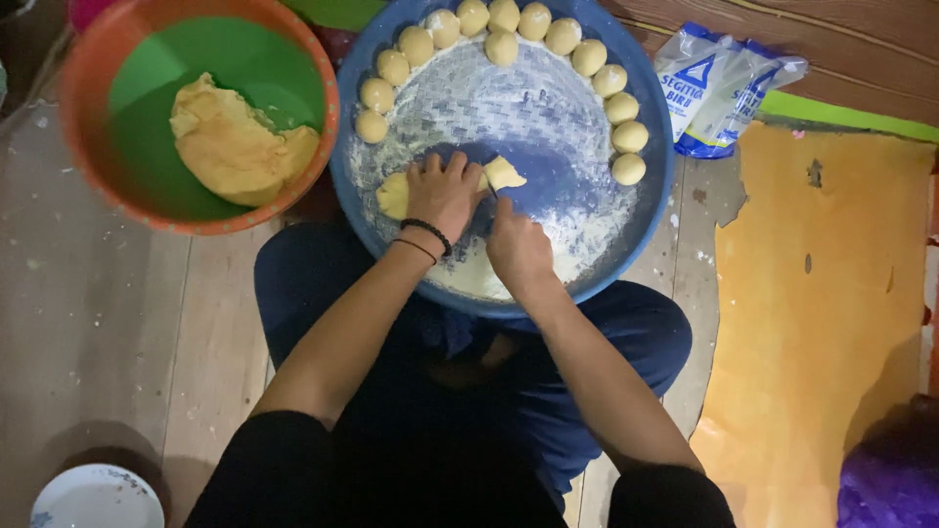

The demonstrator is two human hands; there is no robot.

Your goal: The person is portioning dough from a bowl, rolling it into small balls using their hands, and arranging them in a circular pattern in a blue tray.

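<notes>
Left hand (445, 196) pressed flat on dough log (396, 194); right hand (516, 244) gripped small cutter, barely visible. Risk: blade nicking left fingers; cut piece (504, 173) at 1 o'clock sticking.

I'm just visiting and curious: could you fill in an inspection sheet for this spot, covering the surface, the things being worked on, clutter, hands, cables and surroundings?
Surface: floured blue basin on the person's lap, wooden floor beneath.
Job's things: dough strip under the left hand, a cut piece beside it; dough balls arced along the basin's far rim; dough lump in an orange-rimmed green bowl.
Clutter: flour bag, white plate.
Hands: left hand presses the strip; right hand closed beside it, what it grips cannot be told.
Cables: nothing seen.
Surroundings: worn orange mat, purple item.
</notes>
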